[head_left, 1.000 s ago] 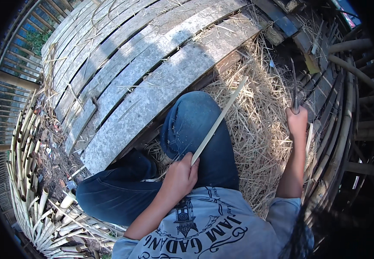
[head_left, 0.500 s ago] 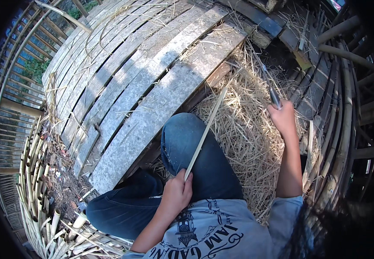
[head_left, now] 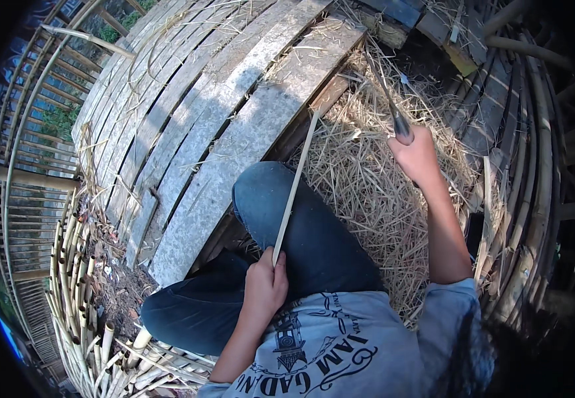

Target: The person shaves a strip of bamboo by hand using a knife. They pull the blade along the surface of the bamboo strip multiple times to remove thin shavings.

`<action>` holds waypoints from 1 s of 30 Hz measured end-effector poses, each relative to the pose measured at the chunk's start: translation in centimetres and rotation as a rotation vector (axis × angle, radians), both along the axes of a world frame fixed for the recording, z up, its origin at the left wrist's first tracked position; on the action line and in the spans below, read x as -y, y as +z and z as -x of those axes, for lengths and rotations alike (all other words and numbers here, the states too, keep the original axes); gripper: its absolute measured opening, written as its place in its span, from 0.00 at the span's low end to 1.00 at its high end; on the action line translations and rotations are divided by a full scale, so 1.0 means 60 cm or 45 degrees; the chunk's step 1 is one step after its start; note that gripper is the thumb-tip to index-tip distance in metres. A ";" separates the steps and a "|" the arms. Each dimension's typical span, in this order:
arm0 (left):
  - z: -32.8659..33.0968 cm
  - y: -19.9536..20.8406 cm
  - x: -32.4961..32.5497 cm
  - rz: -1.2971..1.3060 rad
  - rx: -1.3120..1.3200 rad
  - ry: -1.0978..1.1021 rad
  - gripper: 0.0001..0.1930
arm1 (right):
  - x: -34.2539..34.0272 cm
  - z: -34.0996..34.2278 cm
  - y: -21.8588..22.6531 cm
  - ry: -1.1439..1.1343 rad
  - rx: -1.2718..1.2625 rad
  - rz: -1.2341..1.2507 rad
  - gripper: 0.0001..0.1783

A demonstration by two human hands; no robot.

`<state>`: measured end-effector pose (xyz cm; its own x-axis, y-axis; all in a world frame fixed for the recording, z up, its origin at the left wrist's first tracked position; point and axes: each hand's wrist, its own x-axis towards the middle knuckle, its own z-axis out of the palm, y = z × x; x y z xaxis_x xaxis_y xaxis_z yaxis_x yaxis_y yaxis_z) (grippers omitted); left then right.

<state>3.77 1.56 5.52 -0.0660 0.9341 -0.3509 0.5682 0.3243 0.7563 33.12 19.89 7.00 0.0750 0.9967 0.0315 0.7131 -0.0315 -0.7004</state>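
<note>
My left hand (head_left: 265,281) is closed round the lower end of a pale bamboo strip (head_left: 295,180). The strip slants up and away over my bent knee in blue jeans, its far end near the edge of the plank platform. In my right hand (head_left: 414,156), out to the right above the shavings, is the handle of a long knife (head_left: 388,98). Its narrow dark blade points away from me, up and to the left. The knife and the strip are apart. Where the blade's tip ends is hard to make out among the shavings.
A deep heap of bamboo shavings (head_left: 373,205) lies to the right of my legs. The wooden plank platform (head_left: 234,139) spreads ahead and left. Cut bamboo poles (head_left: 68,292) are stacked at lower left, beside a bamboo fence (head_left: 39,179). Long bamboo lengths (head_left: 522,199) line the right side.
My right hand with the knife has moved left, nearer the strip. My left hand and the strip have shifted slightly left and toward me. The whole view has also turned a little.
</note>
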 end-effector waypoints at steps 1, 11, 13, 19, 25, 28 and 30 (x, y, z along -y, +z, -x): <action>0.002 0.002 0.003 0.011 0.014 -0.003 0.15 | 0.033 0.024 0.012 0.112 -0.068 0.110 0.12; -0.004 0.026 0.001 -0.032 0.054 0.008 0.13 | -0.025 0.073 0.044 0.101 0.263 0.552 0.13; 0.000 0.004 0.016 -0.025 0.036 0.030 0.13 | -0.056 0.025 0.020 -0.010 0.433 0.494 0.14; 0.009 0.006 0.020 0.067 0.223 0.030 0.15 | 0.105 0.099 0.061 0.364 0.146 0.260 0.14; 0.015 -0.004 0.021 0.059 0.220 0.034 0.13 | 0.138 0.163 -0.004 0.810 0.474 0.332 0.14; 0.008 0.001 0.021 0.034 0.136 0.073 0.13 | 0.112 0.166 -0.015 0.794 0.523 0.294 0.14; 0.003 0.001 0.019 -0.004 0.092 0.071 0.13 | 0.111 0.161 -0.017 0.779 0.540 0.278 0.14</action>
<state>3.60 0.39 5.58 -0.0922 0.9307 -0.3540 0.4931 0.3515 0.7958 23.46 13.24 6.00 -0.4655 0.8438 -0.2671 0.8539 0.3487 -0.3864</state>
